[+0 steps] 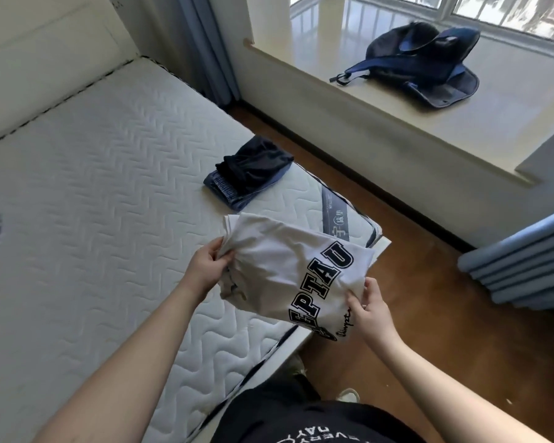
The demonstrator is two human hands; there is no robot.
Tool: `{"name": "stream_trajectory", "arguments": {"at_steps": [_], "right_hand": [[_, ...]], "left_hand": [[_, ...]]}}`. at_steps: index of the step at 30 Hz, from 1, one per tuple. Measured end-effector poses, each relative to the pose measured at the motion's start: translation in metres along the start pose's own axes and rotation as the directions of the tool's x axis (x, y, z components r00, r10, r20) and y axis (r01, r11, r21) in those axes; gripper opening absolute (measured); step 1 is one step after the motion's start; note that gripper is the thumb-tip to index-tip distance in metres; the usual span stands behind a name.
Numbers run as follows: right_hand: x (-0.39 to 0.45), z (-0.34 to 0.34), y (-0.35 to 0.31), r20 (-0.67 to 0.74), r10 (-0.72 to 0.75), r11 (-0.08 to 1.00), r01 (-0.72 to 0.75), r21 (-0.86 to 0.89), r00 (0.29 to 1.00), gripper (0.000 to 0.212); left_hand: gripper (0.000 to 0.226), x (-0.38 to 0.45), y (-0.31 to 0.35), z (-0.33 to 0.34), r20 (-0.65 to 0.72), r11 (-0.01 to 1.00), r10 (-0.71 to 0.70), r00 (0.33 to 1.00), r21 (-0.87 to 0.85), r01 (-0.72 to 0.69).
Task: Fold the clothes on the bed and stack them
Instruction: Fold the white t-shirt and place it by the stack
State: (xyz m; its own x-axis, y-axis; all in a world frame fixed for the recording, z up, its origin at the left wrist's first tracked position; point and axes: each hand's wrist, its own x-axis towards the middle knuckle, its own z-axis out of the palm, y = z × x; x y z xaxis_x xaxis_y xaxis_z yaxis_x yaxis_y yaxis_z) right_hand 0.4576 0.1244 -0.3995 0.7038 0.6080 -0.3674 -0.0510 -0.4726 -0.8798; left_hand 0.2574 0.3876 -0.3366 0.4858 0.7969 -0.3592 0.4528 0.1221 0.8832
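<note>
**Folded white shirt held over the bed corner**

Our left hand pinches the folded white T-shirt at its bunched left edge; our right hand grips its lower right edge, thumb on top. The fingers beneath the cloth are hidden from us. The print reads only in part, its lower letters folded under. The shirt hangs above the near corner of the bed, partly past the mattress edge. Just beyond it a stack of dark folded clothes sits close to the bed's right edge. A blurred smudge at the far left we cannot identify. Bare mattress spreads wide to our left; wooden floor lies open on the right.
</note>
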Motion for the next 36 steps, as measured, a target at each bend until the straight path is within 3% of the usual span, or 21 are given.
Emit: {"name": "stream_trajectory", "arguments": {"at_steps": [6,11,16,22,28,33,36], "right_hand": [[0.044,0.033,-0.004,0.181,0.101,0.993,-0.11,0.044,0.978,0.035],[0.086,0.066,-0.012,0.243,0.14,0.984,-0.163,0.074,0.96,0.038],[0.125,0.094,-0.004,0.323,0.297,0.921,-0.359,0.153,0.899,0.043],[0.193,0.103,0.021,0.298,0.369,0.892,-0.426,0.153,0.88,0.034],[0.271,0.076,0.047,0.233,0.35,0.927,-0.372,0.057,0.907,0.032],[0.331,0.058,0.076,0.168,0.39,0.909,-0.408,0.086,0.905,0.037],[0.357,0.052,0.1,0.195,0.416,0.891,-0.441,0.109,0.888,0.046]], "left_hand": [[0.03,0.048,-0.016,-0.028,-0.033,0.998,-0.049,0.998,0.024,0.05],[0.033,0.11,-0.02,-0.044,-0.023,0.995,-0.064,0.998,0.071,0.065],[0.032,0.173,-0.02,-0.041,0.012,0.976,-0.109,0.994,0.191,0.105],[0.03,0.266,-0.036,0.003,0.059,0.937,-0.175,0.983,0.318,0.148],[0.032,0.363,-0.047,0.068,0.12,0.932,-0.155,0.981,0.346,0.105],[0.028,0.438,-0.064,0.123,0.219,0.928,-0.094,0.971,0.372,0.006],[0.029,0.468,-0.079,0.151,0.26,0.909,-0.157,0.953,0.414,0.037]]}}
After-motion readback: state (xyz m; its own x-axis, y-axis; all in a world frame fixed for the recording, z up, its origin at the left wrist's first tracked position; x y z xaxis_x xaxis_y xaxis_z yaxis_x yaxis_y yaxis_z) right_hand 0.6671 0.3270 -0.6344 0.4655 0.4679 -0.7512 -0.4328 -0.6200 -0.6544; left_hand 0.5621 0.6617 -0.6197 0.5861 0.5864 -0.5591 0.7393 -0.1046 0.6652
